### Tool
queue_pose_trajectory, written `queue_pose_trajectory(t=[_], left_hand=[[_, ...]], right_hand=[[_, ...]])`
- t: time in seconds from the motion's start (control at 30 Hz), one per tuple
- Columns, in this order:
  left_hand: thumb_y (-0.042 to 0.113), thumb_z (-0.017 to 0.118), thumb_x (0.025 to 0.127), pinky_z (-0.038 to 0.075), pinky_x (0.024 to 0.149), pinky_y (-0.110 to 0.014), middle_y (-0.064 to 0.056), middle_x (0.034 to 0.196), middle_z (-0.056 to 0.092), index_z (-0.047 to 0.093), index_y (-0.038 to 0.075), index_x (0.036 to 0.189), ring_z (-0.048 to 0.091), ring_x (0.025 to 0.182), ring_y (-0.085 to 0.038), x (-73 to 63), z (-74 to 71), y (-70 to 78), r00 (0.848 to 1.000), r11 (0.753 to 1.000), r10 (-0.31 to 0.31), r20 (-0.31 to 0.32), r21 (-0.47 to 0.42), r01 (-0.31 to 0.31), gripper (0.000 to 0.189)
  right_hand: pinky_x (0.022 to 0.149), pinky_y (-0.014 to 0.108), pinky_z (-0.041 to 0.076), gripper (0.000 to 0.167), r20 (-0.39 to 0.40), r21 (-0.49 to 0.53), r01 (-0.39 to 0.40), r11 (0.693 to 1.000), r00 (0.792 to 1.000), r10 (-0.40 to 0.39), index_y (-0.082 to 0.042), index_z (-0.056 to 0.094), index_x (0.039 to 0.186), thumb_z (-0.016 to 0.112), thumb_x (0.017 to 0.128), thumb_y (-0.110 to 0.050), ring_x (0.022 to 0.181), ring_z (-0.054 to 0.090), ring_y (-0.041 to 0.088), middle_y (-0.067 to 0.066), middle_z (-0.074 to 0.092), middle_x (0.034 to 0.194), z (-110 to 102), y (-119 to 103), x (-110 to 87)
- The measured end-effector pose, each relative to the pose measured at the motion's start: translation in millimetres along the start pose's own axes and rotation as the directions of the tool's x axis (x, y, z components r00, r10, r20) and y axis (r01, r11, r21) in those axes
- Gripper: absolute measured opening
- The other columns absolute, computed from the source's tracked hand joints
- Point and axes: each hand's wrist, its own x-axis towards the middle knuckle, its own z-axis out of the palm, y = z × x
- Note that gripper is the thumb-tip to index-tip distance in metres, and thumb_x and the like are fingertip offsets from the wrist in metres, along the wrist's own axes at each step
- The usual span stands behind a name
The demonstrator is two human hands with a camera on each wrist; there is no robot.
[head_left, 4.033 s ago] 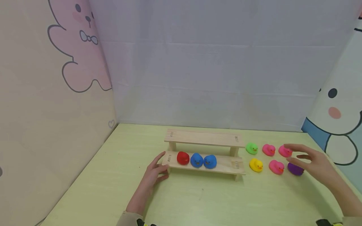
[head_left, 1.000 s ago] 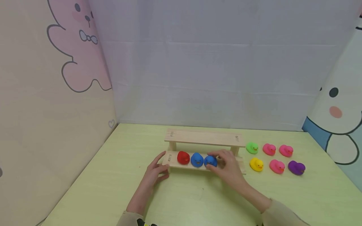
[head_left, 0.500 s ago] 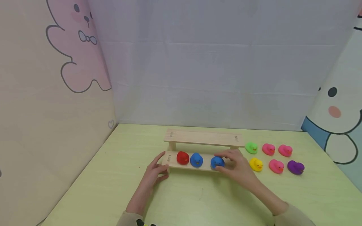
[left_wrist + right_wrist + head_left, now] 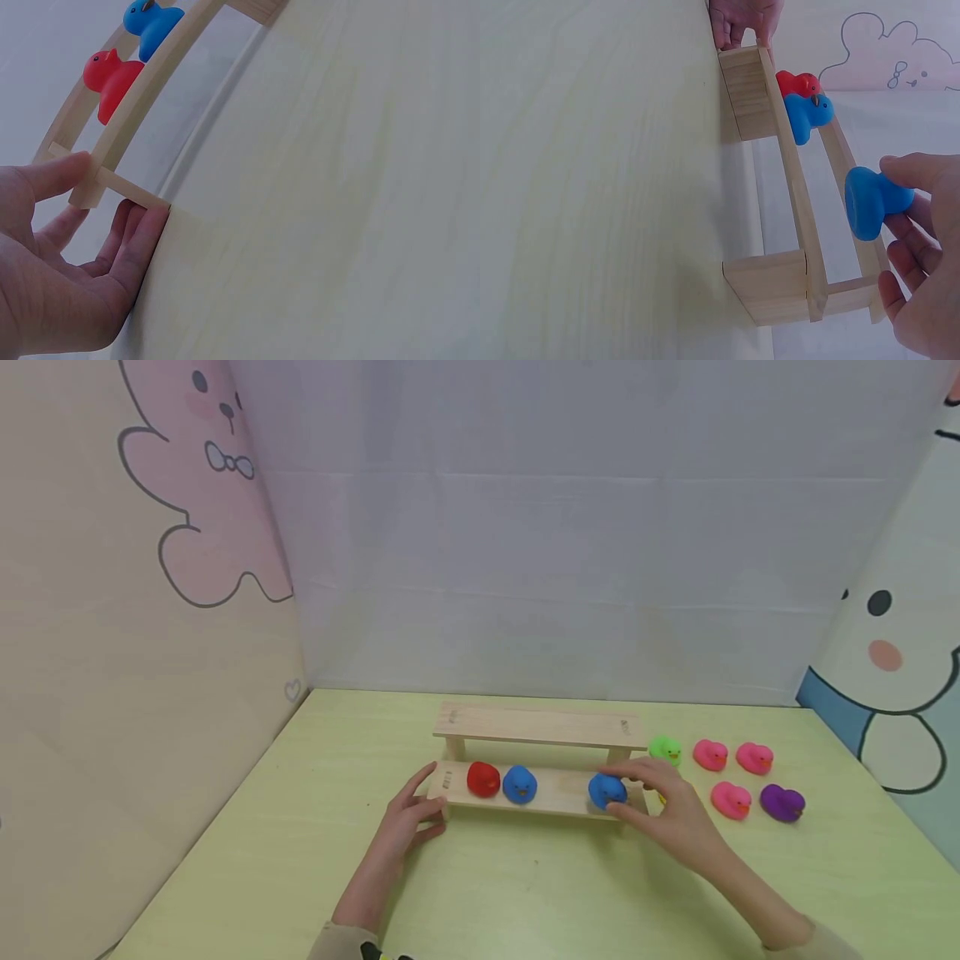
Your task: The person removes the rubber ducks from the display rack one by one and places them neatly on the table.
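A two-step wooden rack [image 4: 555, 792] stands mid-table. On its lower board sit a red rubber duck [image 4: 483, 780] and a blue rubber duck [image 4: 520, 785], side by side. My left hand [image 4: 408, 820] grips the left end of that board; in the left wrist view the thumb [image 4: 64, 174] lies on the board's end and fingers reach the leg below. Between thumb and fingers my right hand [image 4: 678, 818] pinches a second blue rubber duck [image 4: 606, 791] over the board's right part. In the right wrist view this pinched duck [image 4: 870, 202] hangs above the board, its underside showing.
Right of the rack lie a green duck [image 4: 665, 750], several pink ducks [image 4: 731, 800] and a purple duck [image 4: 782, 802]. A yellow duck [image 4: 662, 798] is mostly hidden behind my right hand. The upper board [image 4: 540, 725] rises behind the lower one. Cloth walls border the table.
My right hand came from the loose ducks to the rack, took hold of the right-hand blue duck and carried it rightward, away from the other blue one. My left hand stayed put.
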Motion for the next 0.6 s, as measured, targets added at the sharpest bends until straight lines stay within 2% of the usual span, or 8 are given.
queue_pose_trajectory(t=[0.13,0.37,0.6], left_hand=[[0.017,0.061,0.095,0.058,0.087,-0.035,-0.008,0.106,0.057,0.042,0.030,0.149,0.061,0.093,-0.020,0.0,0.3,-0.7,1.000,1.000,-0.004,0.000,0.003,0.004,0.059],[0.017,0.061,0.095,0.058,0.087,-0.035,-0.009,0.108,0.057,0.041,0.030,0.150,0.062,0.093,-0.020,-0.6,0.9,-0.5,1.000,1.000,-0.003,0.003,0.007,0.003,0.059],[0.016,0.061,0.095,0.058,0.085,-0.035,-0.007,0.103,0.057,0.040,0.028,0.151,0.062,0.092,-0.021,-2.0,0.0,0.6,1.000,1.000,0.006,0.002,0.001,-0.006,0.061]], right_hand=[[0.081,0.028,0.049,0.040,0.002,-0.024,-0.033,0.999,0.999,0.033,-0.022,0.068,0.121,0.080,0.083,-0.022,0.108,0.043,-0.008,-0.007,0.065,0.119,-5.0,3.9,-5.5],[0.083,0.023,0.051,0.039,-0.001,-0.040,-0.079,0.996,0.997,0.080,-0.029,0.067,0.122,0.078,0.085,-0.025,0.106,0.043,-0.008,-0.008,0.065,0.118,-12.8,8.4,-16.0],[0.084,0.019,0.051,0.040,0.004,-0.080,-0.137,0.987,0.991,0.137,-0.030,0.065,0.124,0.077,0.086,-0.029,0.103,0.053,0.002,-0.008,0.067,0.119,-24.9,13.2,-27.4]])
